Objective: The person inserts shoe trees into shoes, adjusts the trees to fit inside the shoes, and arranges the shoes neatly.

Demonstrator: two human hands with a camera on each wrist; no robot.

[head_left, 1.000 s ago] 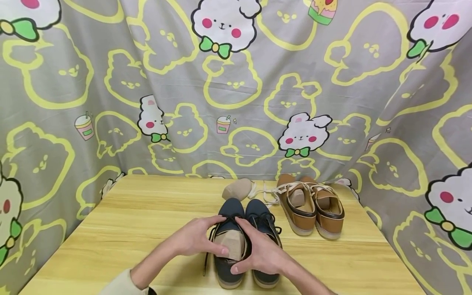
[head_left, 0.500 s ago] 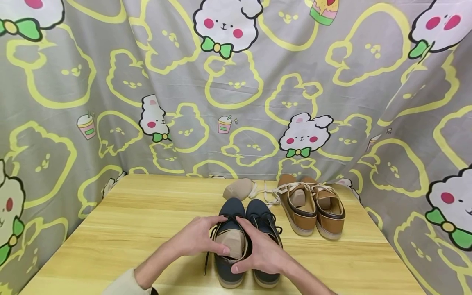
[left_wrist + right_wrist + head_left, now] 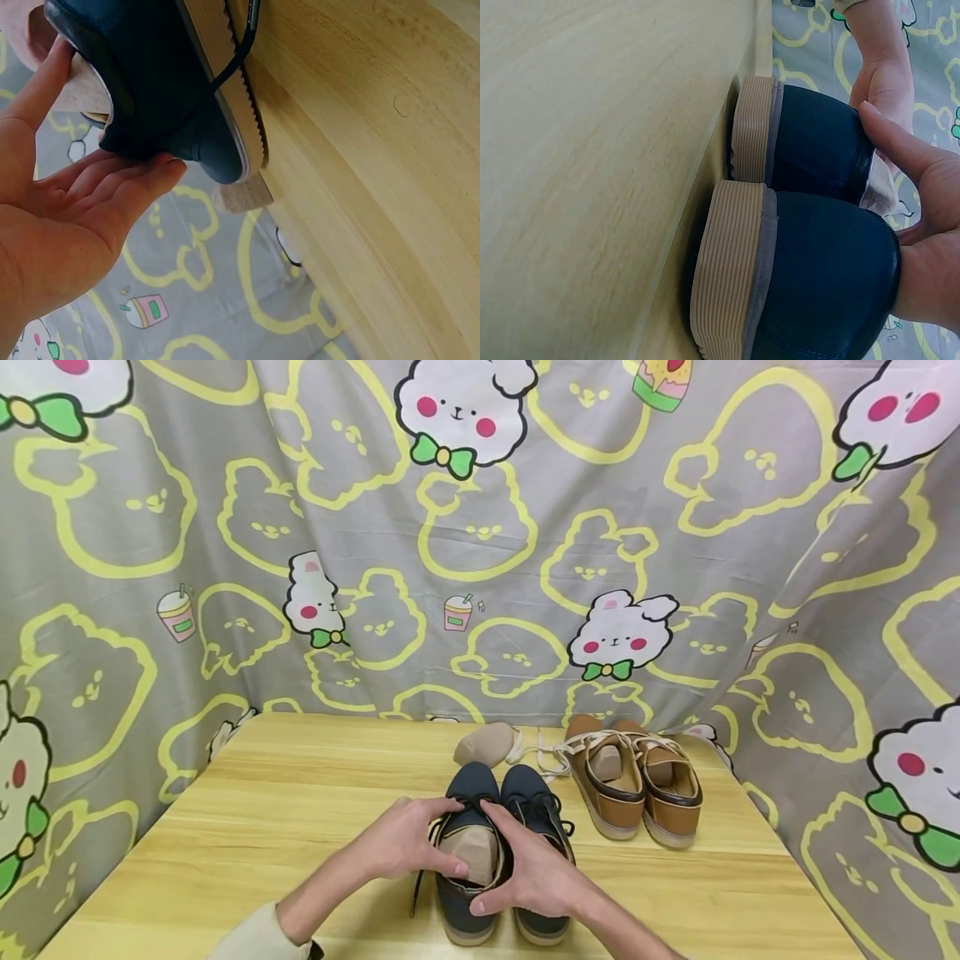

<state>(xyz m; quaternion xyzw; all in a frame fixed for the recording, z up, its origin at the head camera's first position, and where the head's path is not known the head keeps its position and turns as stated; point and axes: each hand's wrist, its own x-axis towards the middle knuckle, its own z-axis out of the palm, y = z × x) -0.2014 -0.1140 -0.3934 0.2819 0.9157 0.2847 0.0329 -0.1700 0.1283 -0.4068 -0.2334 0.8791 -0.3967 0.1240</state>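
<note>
- Left navy shoe (image 3: 471, 817), standing toe-away, presumably easing reach.
- Holding left grip (image 3: 408, 839) spread along shoe's left, seemingly steadying.
- Holding right grip (image 3: 536, 870) likewise spread on shoe's right.

The table (image 3: 300, 785) bears navy shoes (image 3: 472, 782) toward its front edge, brown shoes (image 3: 621, 817) near its back right corner, a beige lump (image 3: 482, 747) by the back edge.

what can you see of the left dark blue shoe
The left dark blue shoe stands upright on the wooden table, toe facing forward, beside its mate. It has a smooth-looking upper, ridged tan sole and black laces, one end hanging down its left side. A beige insert sits inside. The left hand and right hand touch it around the opening.
</note>
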